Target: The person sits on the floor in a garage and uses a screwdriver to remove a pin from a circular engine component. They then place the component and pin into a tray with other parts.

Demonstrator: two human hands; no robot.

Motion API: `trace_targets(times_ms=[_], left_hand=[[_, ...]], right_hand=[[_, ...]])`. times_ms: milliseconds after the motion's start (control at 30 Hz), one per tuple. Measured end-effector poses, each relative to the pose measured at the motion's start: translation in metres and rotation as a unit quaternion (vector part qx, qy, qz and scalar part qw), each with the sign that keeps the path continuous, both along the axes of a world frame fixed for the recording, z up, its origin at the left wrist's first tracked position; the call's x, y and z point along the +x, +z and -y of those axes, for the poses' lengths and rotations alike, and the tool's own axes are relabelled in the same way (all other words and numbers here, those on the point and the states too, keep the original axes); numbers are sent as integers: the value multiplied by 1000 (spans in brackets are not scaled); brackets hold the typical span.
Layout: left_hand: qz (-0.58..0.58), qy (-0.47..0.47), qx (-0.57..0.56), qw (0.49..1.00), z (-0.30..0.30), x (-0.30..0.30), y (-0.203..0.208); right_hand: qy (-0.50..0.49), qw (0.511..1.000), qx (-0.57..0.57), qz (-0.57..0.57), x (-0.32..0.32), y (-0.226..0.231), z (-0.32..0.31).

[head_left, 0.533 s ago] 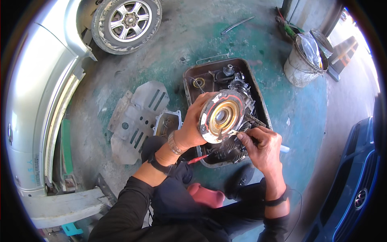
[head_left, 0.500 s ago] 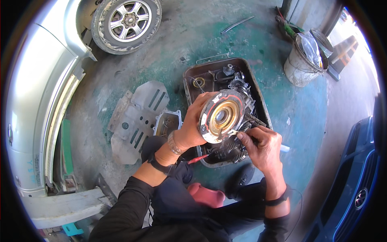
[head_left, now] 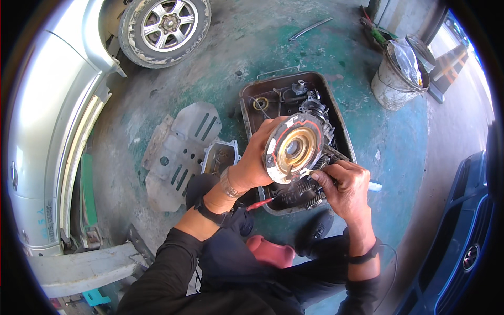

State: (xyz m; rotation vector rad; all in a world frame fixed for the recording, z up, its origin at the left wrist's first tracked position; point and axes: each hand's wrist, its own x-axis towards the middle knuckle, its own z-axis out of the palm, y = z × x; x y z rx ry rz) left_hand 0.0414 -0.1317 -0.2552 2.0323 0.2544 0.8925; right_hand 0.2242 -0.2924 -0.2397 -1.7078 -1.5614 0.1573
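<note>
My left hand (head_left: 251, 167) grips a round metal housing (head_left: 295, 148) by its left edge, with the fingers behind it. The housing is tilted so that its face shows: gold-coloured rings around a centre hole, and a red sealant line near the rim. At the housing's lower right rim, my right hand (head_left: 344, 191) pinches a small pale strip (head_left: 307, 172) between thumb and forefinger. What that strip is exactly, I cannot tell. Below both hands is a dirty metal tray (head_left: 341, 118) holding gears (head_left: 315, 200), a ring (head_left: 260, 104) and other greasy metal parts.
A red-handled tool (head_left: 260, 203) lies at the tray's near left. Left of the tray are a slotted metal plate (head_left: 184, 136) and an open pan (head_left: 220, 144). A pink stool (head_left: 270, 252) stands near my legs. Vehicles flank both sides; a bucket (head_left: 394, 86) stands far right.
The whole view has shifted slightly. The housing and both hands sit a little further right and keep the same hold; the pale strip stays by the rim.
</note>
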Motion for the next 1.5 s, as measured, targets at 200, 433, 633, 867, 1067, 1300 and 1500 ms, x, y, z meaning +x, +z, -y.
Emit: trace_targets(times_ms=[200,433,633,867,1067,1300,1500], left_hand=[[-10,-23,-29,999,-2,-3,-9],[-11,-42,-77,996,-3,-2,-15],[4,-29,-57,998,2,0,-9],[40,24,-83,995,8,2,-9],[72,71,-188,977,12,13,-14],[41,32,-168,984,8,10,-9],[72,110,-96,987,13,14,-5]], right_hand=[[22,1000,16,12,-3,3,1],[14,1000,2,-16,-6,2,0],[18,999,34,-20,-7,5,3],[-42,997,16,-65,-4,5,9],[-57,991,-39,-119,-7,2,7],[-68,986,-52,-144,-1,5,9],[-60,986,-47,-147,0,4,11]])
